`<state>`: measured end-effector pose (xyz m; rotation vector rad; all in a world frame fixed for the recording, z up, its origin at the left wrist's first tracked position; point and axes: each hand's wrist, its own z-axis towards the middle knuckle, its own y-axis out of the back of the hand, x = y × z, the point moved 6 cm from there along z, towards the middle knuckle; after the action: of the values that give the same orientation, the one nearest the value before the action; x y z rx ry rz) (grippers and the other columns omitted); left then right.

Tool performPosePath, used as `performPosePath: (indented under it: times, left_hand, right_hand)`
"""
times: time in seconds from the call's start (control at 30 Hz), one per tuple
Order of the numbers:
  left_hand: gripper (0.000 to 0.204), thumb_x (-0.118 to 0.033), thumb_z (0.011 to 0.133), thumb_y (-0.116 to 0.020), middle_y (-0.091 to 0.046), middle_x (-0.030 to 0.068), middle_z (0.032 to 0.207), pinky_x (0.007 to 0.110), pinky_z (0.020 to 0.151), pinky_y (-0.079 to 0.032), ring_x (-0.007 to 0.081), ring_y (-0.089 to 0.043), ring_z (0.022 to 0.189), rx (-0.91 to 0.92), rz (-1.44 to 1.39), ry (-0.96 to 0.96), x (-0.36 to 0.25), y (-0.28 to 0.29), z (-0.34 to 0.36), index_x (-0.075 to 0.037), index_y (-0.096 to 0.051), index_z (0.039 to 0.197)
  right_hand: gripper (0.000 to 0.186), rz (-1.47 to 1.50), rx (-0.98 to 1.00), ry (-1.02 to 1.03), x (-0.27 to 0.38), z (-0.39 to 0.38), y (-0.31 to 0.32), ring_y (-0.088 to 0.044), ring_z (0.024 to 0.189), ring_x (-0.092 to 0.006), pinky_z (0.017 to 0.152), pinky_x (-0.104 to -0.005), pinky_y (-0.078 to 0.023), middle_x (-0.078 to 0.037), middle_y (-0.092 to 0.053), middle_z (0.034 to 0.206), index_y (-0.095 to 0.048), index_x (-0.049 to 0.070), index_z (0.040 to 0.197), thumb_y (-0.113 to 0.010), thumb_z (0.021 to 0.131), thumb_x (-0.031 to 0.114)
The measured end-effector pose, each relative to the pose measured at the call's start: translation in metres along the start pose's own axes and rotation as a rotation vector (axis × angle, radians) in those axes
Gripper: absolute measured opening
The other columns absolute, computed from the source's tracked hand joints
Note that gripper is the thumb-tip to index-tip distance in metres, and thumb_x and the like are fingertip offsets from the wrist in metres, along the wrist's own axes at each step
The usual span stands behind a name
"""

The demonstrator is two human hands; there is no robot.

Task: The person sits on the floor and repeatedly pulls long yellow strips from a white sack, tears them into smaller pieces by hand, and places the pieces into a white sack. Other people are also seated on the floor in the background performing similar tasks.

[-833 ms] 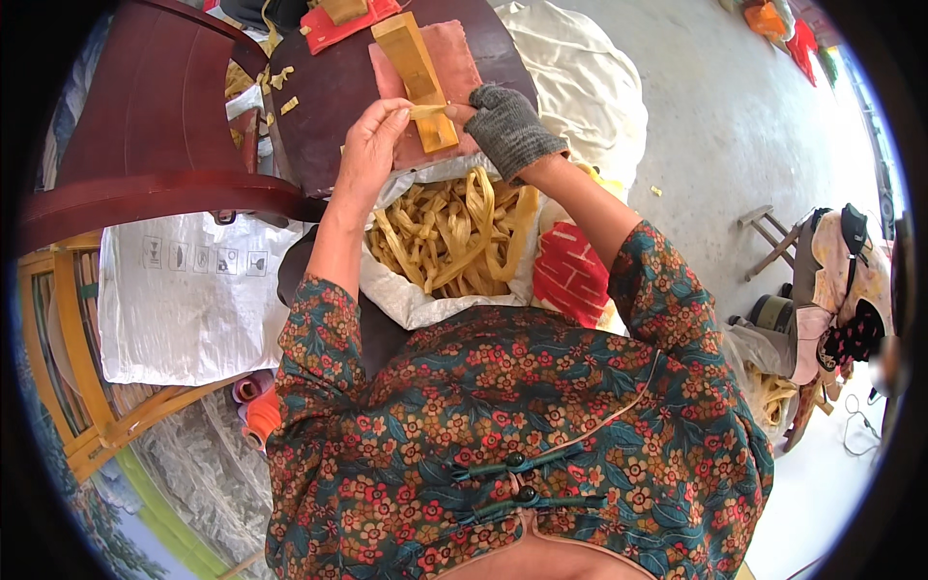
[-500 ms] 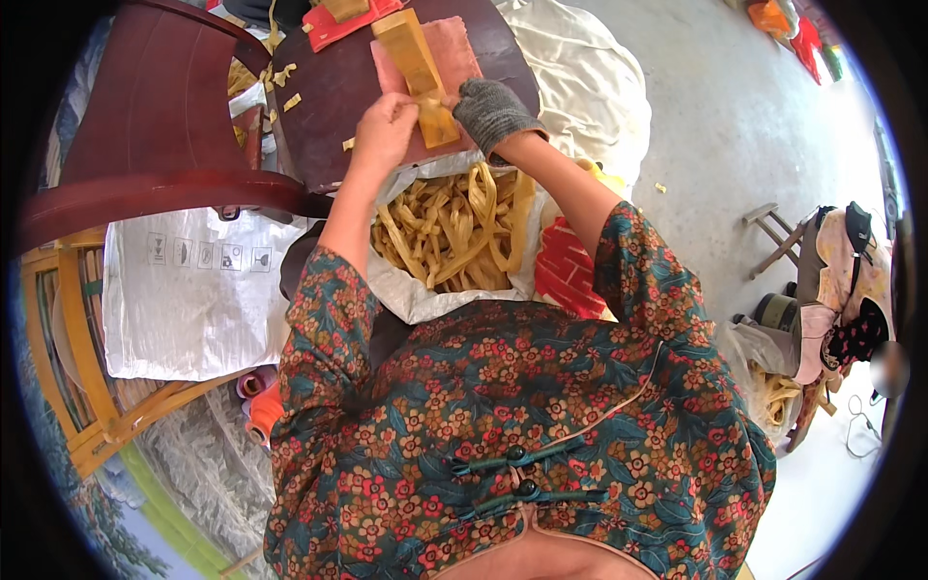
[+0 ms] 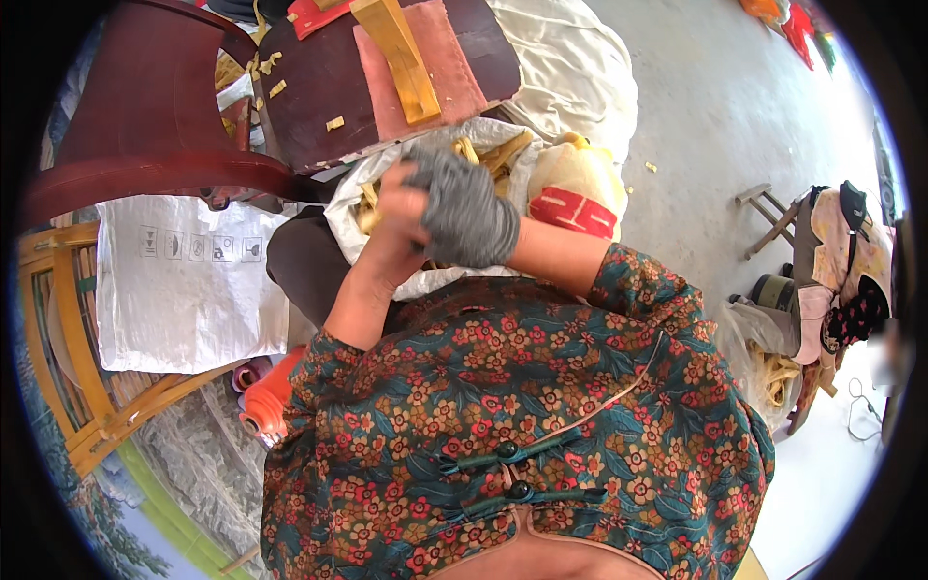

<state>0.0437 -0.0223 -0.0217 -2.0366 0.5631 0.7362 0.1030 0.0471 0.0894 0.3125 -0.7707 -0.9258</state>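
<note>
My left hand point(image 3: 391, 217), bare and smeared by motion, is curled against my right hand point(image 3: 469, 213), which wears a grey fingerless glove. Both look closed and pressed together over a white sack point(image 3: 340, 213). What lies between them, if anything, is hidden. Yellowish-brown strips point(image 3: 507, 155) show in the sack past my hands. Beyond it, a narrow yellowish wooden block point(image 3: 406, 63) stands on a pink cloth point(image 3: 454, 68). The cloth lies on a dark red-brown board point(image 3: 319, 87), whose near edge meets the sack.
Small yellowish scraps point(image 3: 335, 124) dot the board. A dark red chair point(image 3: 145, 188) is at the left, above a white sheet-like bag point(image 3: 184, 290). Cream cloth point(image 3: 580, 68) hangs right of the board. A small stool point(image 3: 764, 217) stands on the grey floor at the right.
Both hands have left the wooden block and drawn back toward me, coming together over the sack. The yellowish strip they held at the block is out of sight. My view has shifted slightly.
</note>
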Motion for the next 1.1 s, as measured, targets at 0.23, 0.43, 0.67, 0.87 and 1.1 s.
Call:
performPosePath:
  times: [0.23, 0.43, 0.67, 0.87, 1.1]
  left_hand:
    - [0.023, -0.025, 0.092, -0.046, -0.053, -0.0024, 0.078, 0.021, 0.027, -0.024, 0.007, -0.038, 0.042, -0.049, -0.185, 0.21, -0.022, -0.015, 0.002, -0.008, -0.05, 0.107]
    - [0.037, -0.032, 0.093, -0.044, -0.054, 0.0058, 0.111, 0.034, 0.094, -0.041, 0.019, -0.052, 0.106, 0.123, -0.07, 0.013, -0.009, -0.036, -0.004, -0.004, -0.045, 0.118]
    - [0.026, 0.001, 0.088, -0.04, -0.052, 0.0124, 0.101, 0.031, 0.085, -0.041, 0.0227, -0.052, 0.099, -0.202, 1.416, -1.007, -0.073, -0.054, -0.039, 0.003, -0.049, 0.112]
    - [0.031, -0.003, 0.092, -0.029, -0.053, 0.0115, 0.111, 0.031, 0.086, -0.043, 0.0192, -0.052, 0.1, -0.19, 1.247, -1.235, -0.089, -0.077, -0.06, 0.004, -0.048, 0.115]
    - [0.017, -0.007, 0.091, -0.042, -0.057, 0.0087, 0.1, 0.023, 0.071, -0.044, 0.0101, -0.05, 0.071, -0.074, 0.613, -0.726, -0.087, -0.043, -0.042, 0.001, -0.051, 0.104]
  right_hand:
    - [0.013, 0.182, 0.07, -0.123, -0.001, -0.04, -0.02, -0.054, 0.077, -0.0305, 0.069, -0.0407, -0.043, -0.011, -0.056, 0.078, -0.057, 0.011, 0.088, -0.061, 0.078, 0.02]
    - [0.019, 0.227, -0.036, -0.41, -0.016, -0.014, 0.006, -0.055, 0.072, -0.0308, 0.065, -0.0385, -0.044, -0.012, -0.055, 0.074, -0.055, 0.009, 0.083, -0.053, 0.084, 0.027]
    - [0.032, 0.461, -0.057, -0.683, -0.046, -0.019, -0.002, -0.056, 0.053, -0.0216, 0.051, -0.0319, -0.044, -0.012, -0.055, 0.061, -0.055, 0.003, 0.074, -0.048, 0.087, 0.031]
    - [0.033, 1.374, -0.067, -0.849, -0.035, -0.006, -0.031, -0.048, 0.036, -0.0127, 0.033, -0.0257, -0.036, -0.007, -0.051, 0.05, -0.054, 0.002, 0.072, -0.056, 0.081, 0.033]
    - [0.036, 0.177, 0.175, -0.411, 0.005, 0.006, 0.028, -0.059, 0.066, -0.0308, 0.058, -0.0403, -0.045, -0.014, -0.056, 0.065, -0.052, 0.006, 0.084, -0.049, 0.084, 0.041]
